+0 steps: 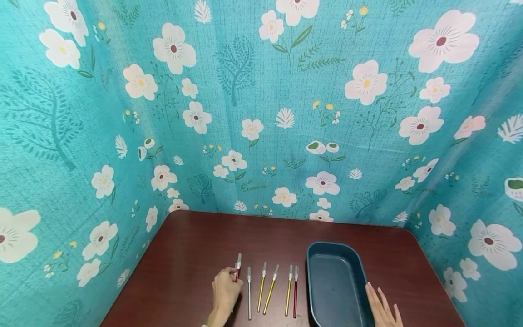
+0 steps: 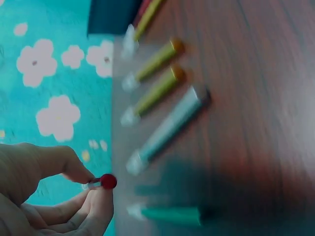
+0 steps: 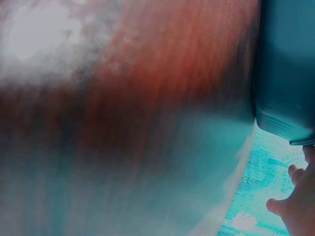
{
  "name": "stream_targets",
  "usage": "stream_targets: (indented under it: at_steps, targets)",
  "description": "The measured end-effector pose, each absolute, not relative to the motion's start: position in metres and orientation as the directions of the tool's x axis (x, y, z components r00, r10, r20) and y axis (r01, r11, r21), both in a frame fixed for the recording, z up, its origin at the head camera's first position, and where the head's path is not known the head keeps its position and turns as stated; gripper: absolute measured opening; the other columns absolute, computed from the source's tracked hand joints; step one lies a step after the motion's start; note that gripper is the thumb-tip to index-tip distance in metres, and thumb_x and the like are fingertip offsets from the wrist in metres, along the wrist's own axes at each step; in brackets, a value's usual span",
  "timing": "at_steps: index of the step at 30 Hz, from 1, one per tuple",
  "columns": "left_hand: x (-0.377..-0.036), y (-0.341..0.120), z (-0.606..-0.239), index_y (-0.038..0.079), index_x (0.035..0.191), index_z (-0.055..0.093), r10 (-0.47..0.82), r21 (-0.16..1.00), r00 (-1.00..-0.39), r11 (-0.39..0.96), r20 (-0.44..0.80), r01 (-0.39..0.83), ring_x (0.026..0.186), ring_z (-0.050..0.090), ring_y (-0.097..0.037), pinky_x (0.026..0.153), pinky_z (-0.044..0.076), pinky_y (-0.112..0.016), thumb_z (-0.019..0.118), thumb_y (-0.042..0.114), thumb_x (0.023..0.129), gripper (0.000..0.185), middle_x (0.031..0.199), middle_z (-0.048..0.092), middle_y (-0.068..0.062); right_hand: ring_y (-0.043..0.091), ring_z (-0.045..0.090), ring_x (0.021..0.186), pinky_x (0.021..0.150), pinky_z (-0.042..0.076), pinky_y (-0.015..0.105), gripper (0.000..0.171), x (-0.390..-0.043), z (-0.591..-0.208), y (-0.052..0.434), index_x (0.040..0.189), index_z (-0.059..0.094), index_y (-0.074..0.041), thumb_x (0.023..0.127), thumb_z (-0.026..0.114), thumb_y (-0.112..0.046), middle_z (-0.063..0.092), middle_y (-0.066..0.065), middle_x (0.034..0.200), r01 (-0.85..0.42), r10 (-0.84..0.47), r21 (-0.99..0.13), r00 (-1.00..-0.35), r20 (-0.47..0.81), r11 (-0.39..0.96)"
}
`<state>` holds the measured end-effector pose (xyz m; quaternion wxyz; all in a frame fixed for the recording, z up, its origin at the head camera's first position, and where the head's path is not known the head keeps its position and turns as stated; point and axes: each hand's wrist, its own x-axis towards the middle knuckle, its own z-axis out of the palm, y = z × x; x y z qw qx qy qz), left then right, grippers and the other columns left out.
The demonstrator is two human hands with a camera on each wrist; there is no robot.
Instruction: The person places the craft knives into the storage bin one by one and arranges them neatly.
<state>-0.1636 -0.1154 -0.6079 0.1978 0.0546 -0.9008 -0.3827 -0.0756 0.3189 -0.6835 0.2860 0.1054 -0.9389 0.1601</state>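
Left hand (image 1: pixel 224 290) fingers pinch red pen (image 1: pixel 237 267); right hand (image 1: pixel 382 309) flat, fingers together, beside blue tray (image 1: pixel 316 254).

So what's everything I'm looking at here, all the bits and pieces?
Red pen-shaped craft knife with clear cap: one, pinched in the left hand, lifted at the row's left end.
Slim capped craft knives lying on the table: five in the head view, one silver, three gold, one dark red, in a row left of the tray; the left wrist view also shows a green one.
Dark blue plastic tray: one, empty, on the table's right half.
Dark reddish-brown wooden table: one.
Teal floral cloth backdrop: around three sides.
Left hand: holds the red knife.
Right hand: flat by the tray's right side.
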Motion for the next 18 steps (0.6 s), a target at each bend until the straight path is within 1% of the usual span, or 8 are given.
stream_targets:
  at_steps: [4,8,9,12,14,15,16,18]
  targets:
    - [-0.163,-0.097,-0.597,0.004,0.091,0.075,-0.203,0.76,-0.951,0.648,0.234,0.049,0.06,0.059,-0.011,0.066,0.053,-0.041,0.079,-0.006,0.063,0.029,0.066,0.063,0.008,-0.005,0.004,0.157,0.121,-0.014,0.033,0.103,-0.075,-0.681,0.319,0.166,0.031,-0.018,0.088,0.055,-0.081,0.014,-0.021,0.174,-0.288,-0.1,-0.27,-0.831,0.547,0.919]
    - [-0.16,-0.072,-0.587,0.007,0.088,0.074,-0.138,0.799,-0.972,0.598,0.189,0.07,0.059,0.055,-0.006,0.065,0.052,-0.035,0.08,-0.003,0.064,0.026,0.064,0.062,0.009,-0.003,0.008,0.158,0.122,-0.01,0.032,0.098,-0.078,-0.687,0.32,0.165,0.035,-0.018,0.094,0.036,-0.085,0.018,-0.02,0.174,-0.301,-0.114,-0.208,-0.777,0.619,0.931]
    - [-0.159,-0.065,-0.585,0.007,0.087,0.074,-0.124,0.808,-0.974,0.584,0.189,0.082,0.059,0.054,-0.005,0.07,0.055,-0.037,0.078,-0.003,0.064,0.026,0.064,0.062,0.009,-0.003,0.01,0.158,0.122,-0.009,0.032,0.097,-0.079,-0.689,0.32,0.164,0.036,-0.019,0.095,0.032,-0.086,0.019,-0.02,0.174,-0.302,-0.115,-0.192,-0.761,0.639,0.934]
    - [-0.157,-0.044,-0.578,0.006,0.087,0.074,-0.076,0.866,-0.987,0.493,0.141,0.086,0.057,0.048,0.0,0.066,0.053,-0.03,0.074,-0.004,0.065,0.024,0.064,0.06,0.01,-0.004,0.011,0.157,0.123,-0.008,0.032,0.094,-0.081,-0.693,0.319,0.164,0.037,-0.02,0.097,0.027,-0.085,0.022,-0.02,0.173,-0.308,-0.112,-0.181,-0.735,0.668,0.934]
    - [-0.156,-0.029,-0.575,0.004,0.086,0.074,-0.055,0.902,-0.993,0.425,0.107,0.073,0.056,0.046,0.002,0.062,0.051,-0.024,0.07,-0.006,0.066,0.022,0.064,0.059,0.009,-0.003,0.013,0.157,0.128,0.003,0.044,0.092,-0.081,-0.694,0.318,0.163,0.039,-0.02,0.098,0.028,-0.083,0.024,-0.019,0.172,-0.305,-0.114,-0.166,-0.723,0.682,0.938]
    - [-0.155,-0.022,-0.574,0.003,0.086,0.073,-0.038,0.921,-0.995,0.383,0.088,0.067,0.053,0.047,0.002,0.058,0.052,-0.023,0.069,-0.007,0.067,0.022,0.064,0.059,0.009,-0.003,0.013,0.157,0.128,0.004,0.044,0.091,-0.082,-0.695,0.318,0.163,0.04,-0.019,0.098,0.028,-0.082,0.025,-0.019,0.172,-0.303,-0.113,-0.163,-0.718,0.687,0.939]
    - [-0.154,-0.015,-0.573,0.002,0.087,0.073,-0.02,0.938,-0.997,0.341,0.068,0.057,0.052,0.049,0.003,0.051,0.047,-0.02,0.068,-0.009,0.069,0.022,0.064,0.059,0.009,-0.003,0.013,0.157,0.128,0.006,0.045,0.09,-0.082,-0.695,0.318,0.163,0.04,-0.019,0.099,0.028,-0.082,0.026,-0.019,0.172,-0.301,-0.111,-0.163,-0.718,0.688,0.94]
    - [-0.152,-0.001,-0.572,0.001,0.086,0.072,0.005,0.957,-0.998,0.286,0.056,0.055,0.047,0.052,0.002,0.046,0.05,-0.022,0.066,-0.011,0.07,0.021,0.064,0.057,0.008,-0.003,0.012,0.157,0.128,0.007,0.048,0.088,-0.082,-0.694,0.318,0.163,0.04,-0.019,0.1,0.03,-0.08,0.025,-0.019,0.172,-0.295,-0.11,-0.16,-0.721,0.684,0.942]
